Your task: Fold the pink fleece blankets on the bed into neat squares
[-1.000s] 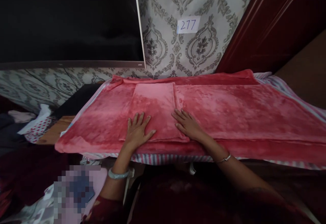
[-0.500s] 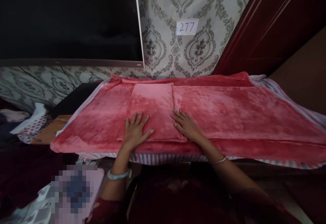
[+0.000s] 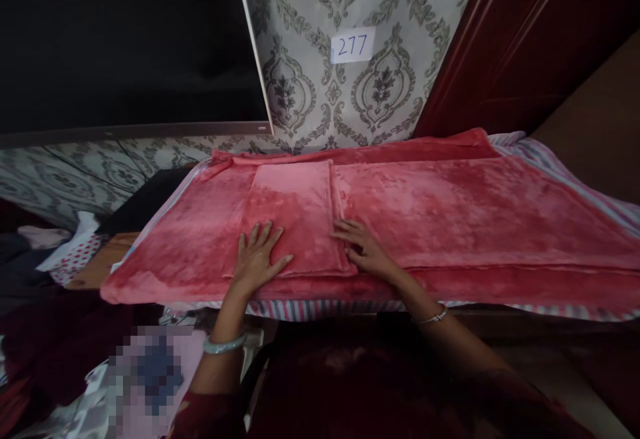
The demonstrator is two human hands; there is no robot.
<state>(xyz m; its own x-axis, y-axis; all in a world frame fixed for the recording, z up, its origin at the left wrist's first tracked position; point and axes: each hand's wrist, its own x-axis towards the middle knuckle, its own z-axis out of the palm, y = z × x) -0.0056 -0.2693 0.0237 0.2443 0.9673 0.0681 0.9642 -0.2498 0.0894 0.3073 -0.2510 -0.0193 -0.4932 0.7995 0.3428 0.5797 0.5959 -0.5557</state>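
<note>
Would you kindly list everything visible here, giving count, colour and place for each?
folded cloth: one, pink, on the blanket, under both hands
blanket: one, red plush, spread over the surface
striped sheet: one, pink and white, showing beneath the blanket's near edge
paper label: one, white, marked 277, on the wall
wallpaper: grey damask pattern, behind the blanket
dark panel: one, black, upper left
dotted fabric: one, white with red dots, far left
bangle: one, pale green, left wrist
bracelet: one, thin, silvery, right wrist
left hand: flat on folded cloth
right hand: flat at the cloth's right edge
</note>
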